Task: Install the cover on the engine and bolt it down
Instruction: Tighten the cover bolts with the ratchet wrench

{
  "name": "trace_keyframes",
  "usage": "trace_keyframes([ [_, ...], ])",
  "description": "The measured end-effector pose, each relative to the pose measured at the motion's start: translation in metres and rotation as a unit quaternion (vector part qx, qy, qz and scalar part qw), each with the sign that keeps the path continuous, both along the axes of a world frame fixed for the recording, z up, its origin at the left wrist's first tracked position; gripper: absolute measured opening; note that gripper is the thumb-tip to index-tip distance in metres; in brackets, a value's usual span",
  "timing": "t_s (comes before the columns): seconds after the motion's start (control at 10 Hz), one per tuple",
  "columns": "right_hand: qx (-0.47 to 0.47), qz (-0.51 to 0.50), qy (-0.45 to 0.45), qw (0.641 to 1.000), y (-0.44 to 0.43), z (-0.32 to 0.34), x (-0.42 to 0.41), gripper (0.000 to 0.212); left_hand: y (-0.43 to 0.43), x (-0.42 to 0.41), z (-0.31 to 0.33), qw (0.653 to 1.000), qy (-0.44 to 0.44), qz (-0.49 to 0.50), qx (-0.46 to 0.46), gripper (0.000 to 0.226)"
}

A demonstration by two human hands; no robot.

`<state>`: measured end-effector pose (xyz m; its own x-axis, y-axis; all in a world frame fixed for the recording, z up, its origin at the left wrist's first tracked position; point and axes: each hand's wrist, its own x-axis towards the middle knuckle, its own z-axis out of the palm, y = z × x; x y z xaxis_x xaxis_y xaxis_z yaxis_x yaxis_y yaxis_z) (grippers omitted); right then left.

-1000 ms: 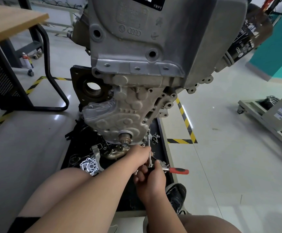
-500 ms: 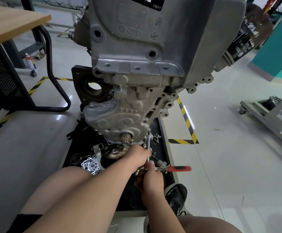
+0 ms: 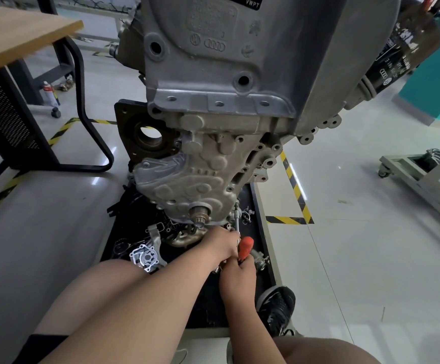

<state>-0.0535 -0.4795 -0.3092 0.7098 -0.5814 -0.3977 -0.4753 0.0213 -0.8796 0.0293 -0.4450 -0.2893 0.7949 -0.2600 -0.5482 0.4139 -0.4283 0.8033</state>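
Observation:
A grey aluminium engine hangs over a black parts tray. A ribbed cover sits on the engine's lower front face, with a shaft stub poking out near its bottom edge. A thin metal extension bar runs up to the cover's lower right corner. My left hand grips the bottom of that bar. My right hand holds the ratchet's red handle, which points up toward the engine.
Loose metal parts lie in the tray, among them a pump housing and a rusty manifold piece. A wooden-topped bench with black legs stands at left. A wheeled cart stands at right. My shoe rests by the tray.
The red ratchet handle has swung from pointing right to pointing up toward the engine, with my right hand turning it. My left hand has stayed on the extension bar.

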Motion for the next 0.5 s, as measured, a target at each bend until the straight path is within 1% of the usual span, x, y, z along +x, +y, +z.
trace_keyframes([
  [0.1, 0.002, -0.004, -0.007, 1.0, -0.002, -0.006, 0.002, 0.018, -0.004, 0.0, -0.003, 1.0, -0.005, 0.022, -0.003, 0.026],
  [0.2, 0.078, -0.05, -0.018, 0.996, -0.002, -0.004, 0.005, 0.035, -0.006, 0.003, -0.01, 0.999, 0.008, 0.045, 0.003, 0.03],
  [0.3, 0.221, -0.089, -0.033, 0.971, -0.004, 0.0, 0.006, 0.039, -0.004, 0.002, -0.004, 0.998, 0.014, 0.062, 0.01, 0.029],
  [0.4, 0.358, -0.103, -0.074, 0.925, -0.004, 0.005, 0.007, 0.045, -0.002, 0.003, -0.001, 0.997, 0.025, 0.068, 0.012, 0.033],
  [0.5, 0.453, -0.135, -0.089, 0.877, -0.008, 0.003, 0.009, 0.046, 0.0, 0.001, -0.001, 0.999, 0.025, 0.036, 0.009, 0.029],
])
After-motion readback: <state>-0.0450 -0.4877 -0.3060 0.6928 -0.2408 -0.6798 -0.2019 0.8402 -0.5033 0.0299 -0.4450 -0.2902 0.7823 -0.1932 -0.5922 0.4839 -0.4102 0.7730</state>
